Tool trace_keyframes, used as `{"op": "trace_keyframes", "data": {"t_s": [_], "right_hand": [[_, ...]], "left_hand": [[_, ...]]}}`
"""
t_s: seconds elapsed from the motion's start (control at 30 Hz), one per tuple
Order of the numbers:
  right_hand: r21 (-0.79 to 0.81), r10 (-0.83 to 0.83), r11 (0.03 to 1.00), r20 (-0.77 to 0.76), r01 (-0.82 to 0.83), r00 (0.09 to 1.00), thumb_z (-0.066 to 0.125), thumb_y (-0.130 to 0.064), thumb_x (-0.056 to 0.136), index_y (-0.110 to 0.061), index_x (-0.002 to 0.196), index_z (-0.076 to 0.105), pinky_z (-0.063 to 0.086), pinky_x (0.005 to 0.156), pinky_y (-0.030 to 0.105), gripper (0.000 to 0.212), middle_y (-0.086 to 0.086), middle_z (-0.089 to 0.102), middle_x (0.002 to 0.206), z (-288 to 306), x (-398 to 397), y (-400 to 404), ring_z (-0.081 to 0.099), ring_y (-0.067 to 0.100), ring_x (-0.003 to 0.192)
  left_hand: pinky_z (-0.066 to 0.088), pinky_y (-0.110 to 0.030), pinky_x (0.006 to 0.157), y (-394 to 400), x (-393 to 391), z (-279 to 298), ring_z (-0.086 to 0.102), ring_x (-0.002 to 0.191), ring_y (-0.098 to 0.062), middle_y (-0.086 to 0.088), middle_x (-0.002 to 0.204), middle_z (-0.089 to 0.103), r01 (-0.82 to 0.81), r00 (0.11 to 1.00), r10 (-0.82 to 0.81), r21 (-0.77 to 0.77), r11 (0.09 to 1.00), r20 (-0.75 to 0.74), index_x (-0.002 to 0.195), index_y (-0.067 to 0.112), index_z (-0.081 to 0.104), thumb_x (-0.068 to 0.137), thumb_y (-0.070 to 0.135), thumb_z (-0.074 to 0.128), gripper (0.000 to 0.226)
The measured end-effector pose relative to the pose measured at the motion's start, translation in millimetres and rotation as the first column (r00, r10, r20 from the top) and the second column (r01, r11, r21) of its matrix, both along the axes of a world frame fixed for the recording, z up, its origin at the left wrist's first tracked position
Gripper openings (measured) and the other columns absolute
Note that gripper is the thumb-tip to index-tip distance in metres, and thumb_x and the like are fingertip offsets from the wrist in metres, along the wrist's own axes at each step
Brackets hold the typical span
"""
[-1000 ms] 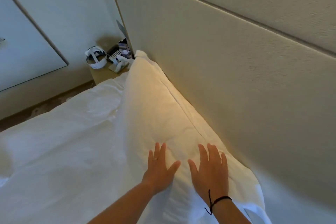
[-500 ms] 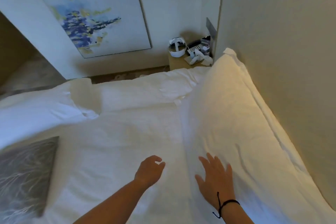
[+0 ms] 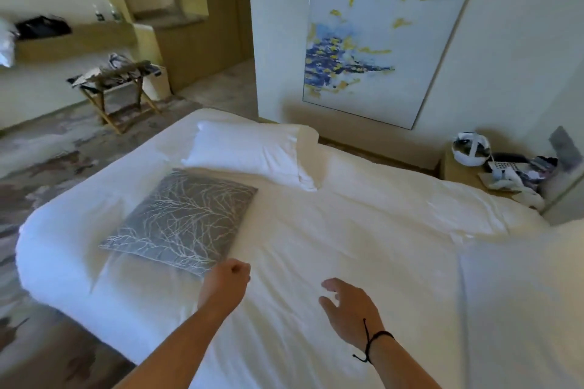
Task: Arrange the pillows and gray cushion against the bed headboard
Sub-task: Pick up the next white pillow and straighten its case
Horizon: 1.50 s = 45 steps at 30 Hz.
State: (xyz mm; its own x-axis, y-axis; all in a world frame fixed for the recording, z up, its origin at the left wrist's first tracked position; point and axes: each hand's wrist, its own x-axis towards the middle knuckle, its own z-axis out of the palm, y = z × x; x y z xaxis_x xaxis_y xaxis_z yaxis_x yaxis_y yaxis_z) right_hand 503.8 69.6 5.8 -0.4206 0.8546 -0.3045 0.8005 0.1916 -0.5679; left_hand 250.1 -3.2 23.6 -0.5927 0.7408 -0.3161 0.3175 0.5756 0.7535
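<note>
Hands empty over bed (image 3: 363, 230) — left hand (image 3: 228, 279) curled, right hand (image 3: 349, 309) loosely spread.

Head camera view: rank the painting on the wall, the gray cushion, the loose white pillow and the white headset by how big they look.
1. painting
2. gray cushion and white pillow: look similar, and the cushion lies nearer the camera, so no ranking
3. white headset, clearly smallest

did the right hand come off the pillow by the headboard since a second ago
Yes. The right hand pressed flat on that pillow a second ago; now it hovers open over the white duvet, left of the pillow's edge, nearer the gray cushion.
</note>
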Motion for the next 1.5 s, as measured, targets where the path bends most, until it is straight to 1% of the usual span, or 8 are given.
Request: {"op": "trace_keyframes", "data": {"t_s": [0.27,0.5,0.63,0.77,0.9,1.1,1.3,1.5], "right_hand": [[-0.003,0.057,0.998,-0.041,-0.057,0.998,0.048,-0.043,0.095,-0.034,0.138,0.046,0.042,0.104,0.033,0.044,-0.013,0.05,0.143,13.7,-150.7,-23.2,0.049,0.01,0.13],[-0.012,-0.007,1.0,0.036,0.008,0.999,0.048,-0.038,0.097,-0.03,0.142,0.04,0.043,0.103,0.032,0.046,-0.009,0.049,0.143,-3.8,-175.1,20.2,0.048,0.013,0.13],[-0.067,-0.091,0.994,0.009,0.091,0.996,0.049,-0.037,0.096,-0.032,0.14,0.039,0.045,0.099,0.031,0.046,-0.008,0.052,0.141,-35.4,-186.5,65.2,0.052,0.013,0.124],[-0.152,-0.158,0.976,-0.017,0.153,0.987,0.051,-0.036,0.095,-0.03,0.141,0.037,0.045,0.096,0.031,0.048,-0.004,0.052,0.14,-79.9,-204.5,114.5,0.055,0.015,0.12],[-0.177,-0.194,0.966,-0.002,0.191,0.981,0.053,-0.038,0.095,-0.031,0.141,0.038,0.042,0.09,0.025,0.049,-0.006,0.053,0.14,-122.5,-222.6,162.1,0.056,0.013,0.114],[-0.146,-0.242,0.959,0.018,0.242,0.97,0.055,-0.037,0.094,-0.033,0.14,0.038,0.04,0.092,0.024,0.049,-0.009,0.055,0.135,-170.8,-243.7,235.4,0.052,0.008,0.107],[-0.085,-0.11,0.988,0.199,0.129,0.974,0.051,-0.044,0.094,-0.036,0.15,0.016,0.036,0.106,0.025,0.067,-0.013,0.028,0.154,-233.2,-257.8,323.0,0.036,0.007,0.137],[0.145,-0.192,0.976,0.235,0.161,0.953,0.063,-0.039,0.09,-0.024,0.155,0.006,0.029,0.115,0.036,0.088,0.002,0.016,0.16,-289.1,-289.5,471.6,0.026,0.02,0.145]], "left_hand": [[0.055,-0.036,0.063,-56.2,-144.8,9.0,0.067,0.072,-0.03,-0.005,0.067,0.07,-0.106,0.994,0.106,0.034,0.994,-0.018,0.07,0.011,0.068,0.086,0.025,0.058,0.024],[0.044,-0.023,0.055,-8.0,-177.5,-3.9,0.063,0.062,-0.008,0.009,0.061,0.068,-0.037,0.997,0.042,0.08,0.996,-0.063,0.067,0.024,0.068,0.088,0.028,0.061,0.022],[0.048,-0.026,0.069,31.5,-188.2,-24.9,0.064,0.08,-0.003,0.018,0.078,0.069,0.047,0.995,-0.042,0.048,0.998,-0.093,0.073,0.035,0.065,0.091,0.033,0.061,0.018],[0.051,-0.028,0.079,79.9,-209.4,-50.9,0.066,0.092,-0.01,0.015,0.093,0.068,0.117,0.985,-0.121,-0.041,0.992,-0.123,0.091,0.037,0.063,0.094,0.035,0.057,0.007],[0.054,-0.034,0.089,138.1,-243.2,-91.2,0.064,0.101,-0.011,0.008,0.117,0.068,0.19,0.952,-0.21,-0.107,0.976,-0.224,0.126,0.029,0.059,0.096,0.039,0.055,0.032],[0.044,-0.044,0.106,228.9,-286.1,-183.7,0.055,0.122,-0.014,0.012,0.137,0.057,0.288,0.793,-0.357,-0.213,0.934,-0.494,0.136,0.038,0.042,0.094,0.056,0.042,0.046],[-0.009,-0.052,0.121,349.6,-332.0,-299.8,-0.013,0.151,-0.019,0.008,0.165,-0.006,0.475,0.485,-0.615,-0.403,0.782,-0.621,0.155,0.041,0.0,0.087,0.079,0.006,0.078],[0.005,-0.057,0.12,401.9,-331.6,-393.6,0.009,0.152,-0.025,0.001,0.165,0.013,0.483,0.459,-0.555,-0.33,0.811,-0.693,0.155,0.032,0.022,0.087,0.075,0.027,0.08]]}}
